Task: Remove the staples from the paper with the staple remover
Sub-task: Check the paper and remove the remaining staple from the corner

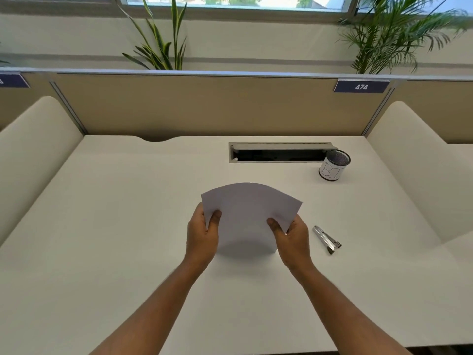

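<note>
We see the paper (248, 216) held above the middle of the desk (128, 226), left hand (202, 235) at its left edge, right hand (293, 239) at its right edge. The staple remover (327, 239) lies on the desk just right of the right hand. Farther back and right stands a cup (334, 165), at the right end of a cable slot (280, 152). A partition (204, 106) runs behind the desk, plants (163, 47) behind it. Staples too small to locate.
</note>
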A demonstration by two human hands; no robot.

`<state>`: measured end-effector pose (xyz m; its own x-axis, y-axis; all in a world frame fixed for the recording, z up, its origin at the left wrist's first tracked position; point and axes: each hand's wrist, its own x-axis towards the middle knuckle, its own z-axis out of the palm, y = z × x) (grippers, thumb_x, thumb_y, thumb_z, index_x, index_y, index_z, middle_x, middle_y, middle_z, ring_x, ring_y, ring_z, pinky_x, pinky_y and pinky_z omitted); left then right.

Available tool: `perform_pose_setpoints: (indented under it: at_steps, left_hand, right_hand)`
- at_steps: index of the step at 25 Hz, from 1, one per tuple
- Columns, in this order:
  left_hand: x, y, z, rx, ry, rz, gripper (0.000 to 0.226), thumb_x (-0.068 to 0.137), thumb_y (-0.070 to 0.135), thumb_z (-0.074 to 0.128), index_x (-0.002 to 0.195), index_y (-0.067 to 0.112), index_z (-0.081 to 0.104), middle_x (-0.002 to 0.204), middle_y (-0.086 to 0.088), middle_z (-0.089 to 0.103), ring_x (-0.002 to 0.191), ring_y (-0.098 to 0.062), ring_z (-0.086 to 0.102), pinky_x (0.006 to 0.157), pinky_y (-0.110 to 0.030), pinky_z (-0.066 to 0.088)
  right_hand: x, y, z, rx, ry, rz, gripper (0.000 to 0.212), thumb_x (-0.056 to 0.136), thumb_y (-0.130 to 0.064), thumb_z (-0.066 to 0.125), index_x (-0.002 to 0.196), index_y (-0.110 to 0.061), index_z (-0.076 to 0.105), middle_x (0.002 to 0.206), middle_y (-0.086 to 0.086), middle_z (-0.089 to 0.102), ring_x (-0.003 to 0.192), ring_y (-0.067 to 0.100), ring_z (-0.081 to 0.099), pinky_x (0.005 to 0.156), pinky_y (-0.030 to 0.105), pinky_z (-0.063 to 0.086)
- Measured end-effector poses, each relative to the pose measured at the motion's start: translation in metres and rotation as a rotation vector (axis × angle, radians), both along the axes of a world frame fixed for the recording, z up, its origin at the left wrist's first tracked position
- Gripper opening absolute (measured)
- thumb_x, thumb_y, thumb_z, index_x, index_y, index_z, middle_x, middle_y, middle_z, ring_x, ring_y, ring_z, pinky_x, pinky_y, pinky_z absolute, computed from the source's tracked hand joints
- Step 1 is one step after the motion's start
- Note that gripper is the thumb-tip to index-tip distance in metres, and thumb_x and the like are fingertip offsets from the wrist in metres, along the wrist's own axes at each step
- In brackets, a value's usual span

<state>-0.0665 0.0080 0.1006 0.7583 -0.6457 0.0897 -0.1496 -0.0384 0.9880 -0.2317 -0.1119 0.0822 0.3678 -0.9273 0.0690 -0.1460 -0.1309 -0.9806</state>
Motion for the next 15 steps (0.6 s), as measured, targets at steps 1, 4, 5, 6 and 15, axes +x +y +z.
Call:
perform_pose_setpoints:
  at_steps: [1, 4, 5, 6, 15]
  left_hand:
    - [0.000, 0.001, -0.006, 0.011, 0.007, 0.005, 0.021, 0.103, 0.018, 0.054, 0.118, 0.032, 0.059, 0.111, 0.010, 0.071, 0.103, -0.009, 0.067, 0.090, -0.036, 0.057]
    - [-0.001, 0.002, -0.012, 0.009, 0.011, 0.010, 0.022, 0.103, 0.021, 0.053, 0.124, 0.028, 0.056, 0.114, 0.008, 0.069, 0.104, -0.008, 0.066, 0.087, -0.029, 0.055]
    - [-0.002, 0.002, -0.013, 0.014, 0.019, 0.001, 0.022, 0.103, 0.022, 0.053, 0.125, 0.026, 0.055, 0.114, 0.009, 0.069, 0.104, -0.007, 0.066, 0.086, -0.027, 0.055]
    - [-0.004, 0.002, -0.015, 0.027, 0.027, -0.014, 0.024, 0.103, 0.023, 0.053, 0.127, 0.025, 0.056, 0.115, 0.009, 0.069, 0.105, -0.006, 0.066, 0.086, -0.027, 0.055]
    - [-0.004, 0.001, -0.022, 0.071, 0.013, -0.050, 0.029, 0.102, 0.028, 0.053, 0.131, 0.023, 0.053, 0.115, 0.013, 0.068, 0.103, 0.002, 0.064, 0.080, -0.013, 0.052]
  right_hand:
    - [0.000, 0.001, -0.003, -0.006, 0.025, -0.003, 0.020, 0.094, -0.014, 0.071, 0.107, -0.029, 0.066, 0.099, -0.015, 0.073, 0.092, 0.004, 0.070, 0.075, 0.015, 0.052]
    - [0.000, -0.001, -0.005, -0.031, 0.030, -0.040, 0.013, 0.096, -0.017, 0.069, 0.105, -0.027, 0.067, 0.096, -0.011, 0.074, 0.088, 0.004, 0.069, 0.073, 0.016, 0.053]
    - [-0.001, 0.000, -0.006, -0.031, 0.037, -0.029, 0.013, 0.096, -0.017, 0.069, 0.104, -0.027, 0.067, 0.096, -0.011, 0.074, 0.087, 0.003, 0.069, 0.072, 0.016, 0.053]
    - [0.000, 0.002, -0.008, -0.022, 0.053, -0.011, 0.015, 0.096, -0.015, 0.068, 0.103, -0.028, 0.067, 0.095, -0.013, 0.073, 0.086, 0.000, 0.068, 0.072, 0.015, 0.052]
    - [-0.002, 0.006, -0.023, 0.033, 0.142, -0.001, 0.013, 0.098, -0.014, 0.064, 0.104, -0.025, 0.066, 0.096, -0.016, 0.071, 0.088, -0.002, 0.067, 0.076, 0.018, 0.050]
